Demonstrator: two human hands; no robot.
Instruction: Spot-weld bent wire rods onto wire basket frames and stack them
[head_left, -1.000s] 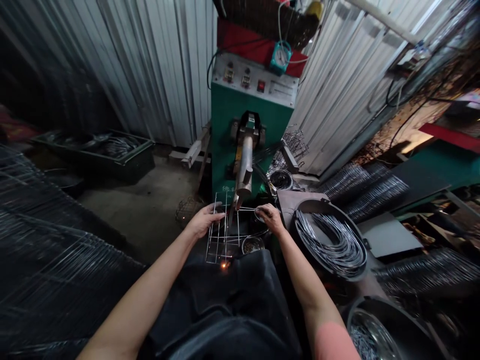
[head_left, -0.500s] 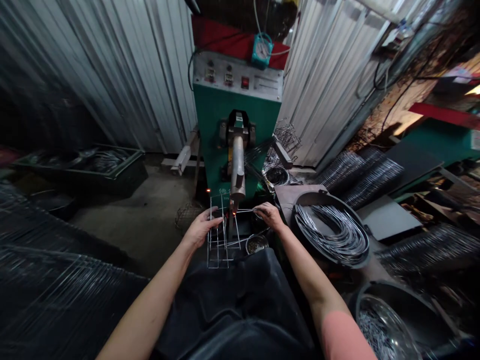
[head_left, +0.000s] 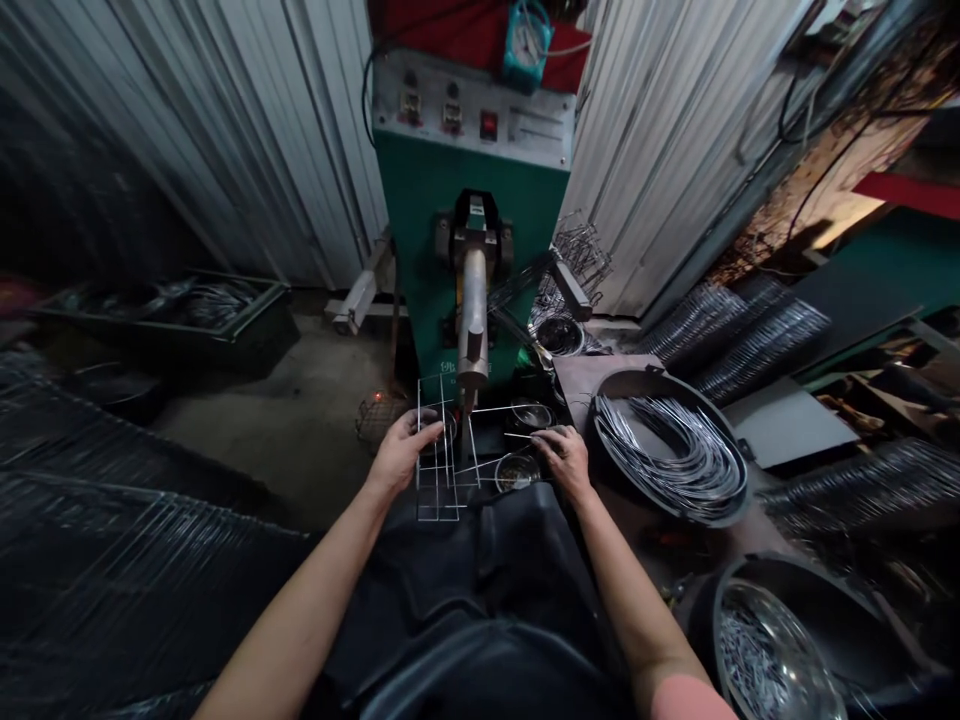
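My left hand is closed on a wire rack, a small frame of thin crossed wires, thumb across its side. The rack stands upright in front of the welding machine's electrode, with a wire sticking out from it to the right. My right hand pinches a short straight wire that points left toward the rack, apart from it. A small bowl of little parts sits between the hands, just above my dark apron.
The green welding machine stands ahead against corrugated metal sheeting. At right, a round pan holds bundled wire, and a glass bowl holds short pieces. Stacked wire grids lie at left, beyond them a green bin.
My right hand has moved right and slightly down from the electrode with a short wire in its fingers. A wire now juts right from the rack; the orange glow at the electrode is gone.
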